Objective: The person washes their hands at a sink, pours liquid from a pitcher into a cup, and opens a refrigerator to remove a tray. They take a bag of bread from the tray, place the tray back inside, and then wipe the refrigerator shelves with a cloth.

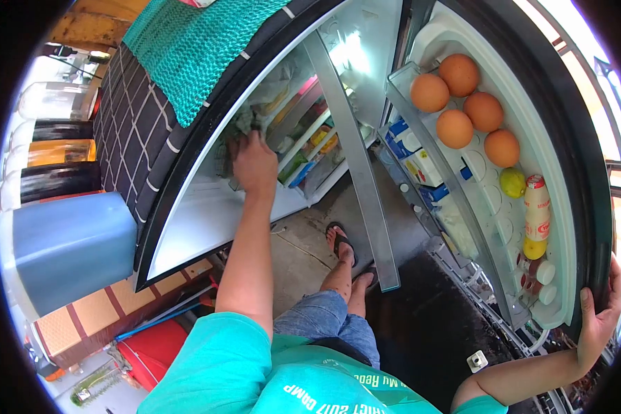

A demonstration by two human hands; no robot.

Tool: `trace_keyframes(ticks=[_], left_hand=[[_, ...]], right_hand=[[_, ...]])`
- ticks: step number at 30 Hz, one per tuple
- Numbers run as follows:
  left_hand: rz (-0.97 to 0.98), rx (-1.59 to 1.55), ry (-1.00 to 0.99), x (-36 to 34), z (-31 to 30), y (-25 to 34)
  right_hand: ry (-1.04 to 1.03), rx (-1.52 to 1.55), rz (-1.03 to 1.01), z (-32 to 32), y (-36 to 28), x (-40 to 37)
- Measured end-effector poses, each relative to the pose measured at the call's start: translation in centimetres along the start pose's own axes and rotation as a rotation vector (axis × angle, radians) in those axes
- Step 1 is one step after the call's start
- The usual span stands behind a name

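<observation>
My left hand (255, 165) reaches into the lit refrigerator compartment, its fingers curled on a crumpled, see-through plastic bag (245, 123) with something greenish in it. The fingertips are partly hidden by the bag. With my right hand (599, 314) I grip the outer edge of the open refrigerator door (590, 234), thumb on the inner side. Between my arms a shelf with a long grey front strip (352, 165) juts out of the compartment. Packets (317, 138) in several colours lie deeper inside.
The door's top rack holds several brown eggs (483, 112), a green lime (512, 183) and a small drink bottle (537, 207). Cartons (421, 165) stand in a lower rack. A checked cloth (134, 117) covers the refrigerator top. A blue-grey box (76, 241) is at left.
</observation>
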State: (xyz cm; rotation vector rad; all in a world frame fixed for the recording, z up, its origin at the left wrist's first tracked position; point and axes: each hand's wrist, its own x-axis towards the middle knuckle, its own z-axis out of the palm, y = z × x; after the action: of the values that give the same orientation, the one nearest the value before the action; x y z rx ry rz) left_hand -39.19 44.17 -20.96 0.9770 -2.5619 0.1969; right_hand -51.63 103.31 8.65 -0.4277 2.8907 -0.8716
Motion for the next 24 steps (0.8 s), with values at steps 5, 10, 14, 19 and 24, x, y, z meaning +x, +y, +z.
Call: trace_keyframes(ticks=[5, 10, 14, 19, 24], left_hand=[[-0.021, -0.154, 0.065, 1.0, 2.4, 1.9], [0.035, -0.125, 0.106, 1.4, 2.5, 1.8], [0.071, -0.106, 0.006, -0.3, 1.0, 1.4], [0.109, -0.158, 0.071, -0.2, 1.5, 1.4], [0.029, -0.282, 0.158, 2.0, 2.5, 0.9]], right_hand=[[-0.011, 0.005, 0.022, -0.1, 0.0, 0.2], [0.015, 0.010, -0.074, 0.3, -0.6, 0.5], [0.038, 0.039, -0.037, 0.7, -1.1, 0.4], [-0.024, 0.135, 0.040, 0.4, -1.4, 0.3], [0.000, 0.055, 0.009, 0.5, -1.7, 0.0]])
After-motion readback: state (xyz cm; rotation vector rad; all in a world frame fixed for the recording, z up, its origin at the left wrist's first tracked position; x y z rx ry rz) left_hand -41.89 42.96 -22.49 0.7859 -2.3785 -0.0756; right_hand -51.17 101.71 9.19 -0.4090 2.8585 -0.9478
